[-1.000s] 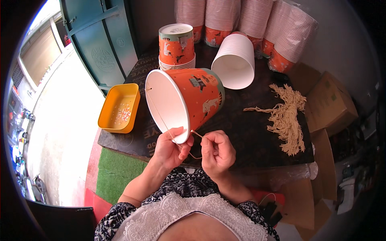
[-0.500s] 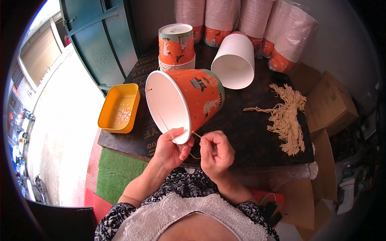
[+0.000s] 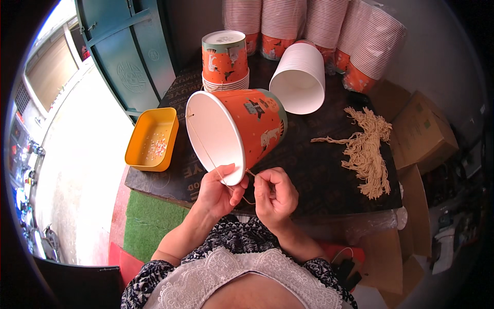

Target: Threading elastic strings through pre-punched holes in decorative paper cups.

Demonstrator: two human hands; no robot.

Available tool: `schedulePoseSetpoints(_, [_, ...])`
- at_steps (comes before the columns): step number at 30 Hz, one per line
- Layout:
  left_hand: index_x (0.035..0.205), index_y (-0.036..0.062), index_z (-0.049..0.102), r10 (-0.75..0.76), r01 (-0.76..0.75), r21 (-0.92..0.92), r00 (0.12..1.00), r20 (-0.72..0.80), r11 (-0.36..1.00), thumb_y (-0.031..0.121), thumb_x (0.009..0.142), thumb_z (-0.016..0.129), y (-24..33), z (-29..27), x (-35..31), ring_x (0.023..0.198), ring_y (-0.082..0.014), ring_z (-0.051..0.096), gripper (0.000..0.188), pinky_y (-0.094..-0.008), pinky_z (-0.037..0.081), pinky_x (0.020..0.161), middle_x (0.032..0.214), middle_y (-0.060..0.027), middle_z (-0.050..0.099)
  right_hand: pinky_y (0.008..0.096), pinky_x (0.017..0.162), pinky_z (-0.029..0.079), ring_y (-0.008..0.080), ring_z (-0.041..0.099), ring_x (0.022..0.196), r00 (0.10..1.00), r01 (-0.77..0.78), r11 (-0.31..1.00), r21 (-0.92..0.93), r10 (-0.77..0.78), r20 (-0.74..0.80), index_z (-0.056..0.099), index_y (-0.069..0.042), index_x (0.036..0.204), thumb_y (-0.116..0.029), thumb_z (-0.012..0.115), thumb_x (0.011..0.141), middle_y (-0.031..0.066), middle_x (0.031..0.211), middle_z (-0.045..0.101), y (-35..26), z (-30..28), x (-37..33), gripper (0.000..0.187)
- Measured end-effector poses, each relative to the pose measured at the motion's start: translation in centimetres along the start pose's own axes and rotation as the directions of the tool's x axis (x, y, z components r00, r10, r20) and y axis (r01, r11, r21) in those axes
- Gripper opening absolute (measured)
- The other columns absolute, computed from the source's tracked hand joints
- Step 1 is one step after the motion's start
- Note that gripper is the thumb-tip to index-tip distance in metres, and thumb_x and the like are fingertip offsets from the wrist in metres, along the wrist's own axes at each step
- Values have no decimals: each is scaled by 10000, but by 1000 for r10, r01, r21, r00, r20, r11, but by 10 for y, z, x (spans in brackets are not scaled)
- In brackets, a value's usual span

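Observation:
An orange paper bucket point(image 3: 257, 123) with a white inside lies tilted in front of me, its mouth toward the left. My left hand point(image 3: 216, 193) is closed on the near part of its rim, thumb inside and fingers beneath. A thin beige cord point(image 3: 205, 147) runs from a hole at the far side of the rim, across the mouth, down to my left fingers. Just right of the rim, my right hand point(image 3: 277, 195) pinches the cord where it comes out of the bucket's near side. A loop of cord hangs between both hands.
A yellow tray point(image 3: 133, 147) with small pale and red bits stands left on the dark table point(image 3: 309, 195). Behind are upturned orange buckets point(image 3: 225, 59), a white-mouthed stack point(image 3: 298, 85) and several wrapped stacks point(image 3: 375, 44). A bundle of cords point(image 3: 368, 154) lies right, near cardboard boxes point(image 3: 424, 131).
My right hand has shifted very slightly left, still pinching the cord. The bucket and my left hand look almost unmoved.

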State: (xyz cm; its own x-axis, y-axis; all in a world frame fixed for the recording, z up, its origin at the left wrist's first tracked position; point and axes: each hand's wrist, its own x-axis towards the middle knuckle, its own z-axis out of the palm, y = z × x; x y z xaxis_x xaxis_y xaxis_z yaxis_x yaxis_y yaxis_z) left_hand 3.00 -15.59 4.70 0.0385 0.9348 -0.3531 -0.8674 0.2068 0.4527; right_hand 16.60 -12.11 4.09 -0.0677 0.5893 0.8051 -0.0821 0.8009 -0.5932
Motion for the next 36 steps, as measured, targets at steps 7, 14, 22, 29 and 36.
schedulePoseSetpoints(7, [784,-48,613,33,-33,0,999,9,999,273,913,457,-1,-2,1,356,-215,527,379,-278,443,317,631,-151,623,199,487,359,61,462,578,999,-38,999,14,37,12,576,7,885,37,631,851,34,755,560,-3,0,0,71])
schedulePoseSetpoints(14, [852,-48,621,44,-44,-2,998,48,999,260,916,458,-3,-7,3,360,-215,538,354,-276,446,314,657,-158,640,257,470,423,130,557,539,996,-79,996,-40,81,46,592,-16,931,-14,675,842,69,744,590,-4,1,1,122])
schedulePoseSetpoints(22, [869,-41,625,51,-51,-15,996,68,999,258,917,460,-3,-7,3,363,-220,542,344,-273,444,313,676,-170,648,283,479,434,167,570,549,997,-49,995,-86,54,50,588,-19,926,-7,661,852,80,739,583,-2,2,2,104])
schedulePoseSetpoints(29, [951,-52,581,65,-69,41,994,87,997,253,904,496,-5,-13,5,406,-225,554,320,-281,438,328,698,-162,611,296,484,432,179,571,552,998,-59,995,-85,61,26,574,-20,920,-13,649,862,85,726,573,-1,3,1,95])
schedulePoseSetpoints(36, [968,-77,574,241,-255,147,965,105,956,233,895,479,-14,-10,7,438,-233,573,332,-297,457,364,701,-173,619,223,490,390,56,486,566,978,-196,974,110,203,-56,550,-4,852,-27,588,916,15,702,550,-2,10,-1,78])
